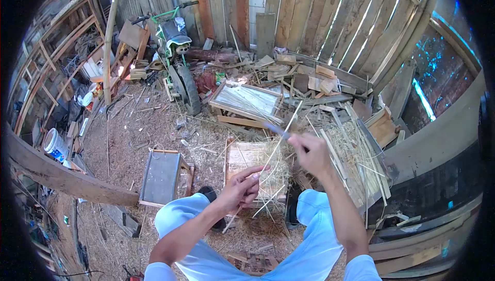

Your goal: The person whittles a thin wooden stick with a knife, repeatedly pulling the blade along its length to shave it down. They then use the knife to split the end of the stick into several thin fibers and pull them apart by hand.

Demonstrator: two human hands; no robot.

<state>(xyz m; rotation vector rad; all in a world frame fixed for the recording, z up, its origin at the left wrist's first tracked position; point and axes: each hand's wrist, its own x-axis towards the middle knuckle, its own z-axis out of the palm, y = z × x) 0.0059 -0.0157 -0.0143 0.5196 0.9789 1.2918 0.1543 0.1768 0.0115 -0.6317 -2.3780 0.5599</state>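
Note:
My left hand (pixel 240 190) is closed round a thin pale strip of bamboo or wood (pixel 276 148), which slants from below that hand up to the right. My right hand (pixel 311 155) is closed on a knife (pixel 276 130), its blurred blade pointing up and left across the upper part of the strip. Beneath both hands, between my knees, stands a low wooden bench (pixel 242 153). Fine shavings (pixel 277 161) lie over its right side, and another pale strip (pixel 270 202) rests across its near end.
A small dark-topped stool (pixel 161 177) stands left of the bench. Long strips (pixel 356 170) and shavings lie to the right. Ahead are a framed panel (pixel 250 100), scrap wood (pixel 319 82) and a green two-wheeler (pixel 178 49). A white bucket (pixel 54 144) sits far left.

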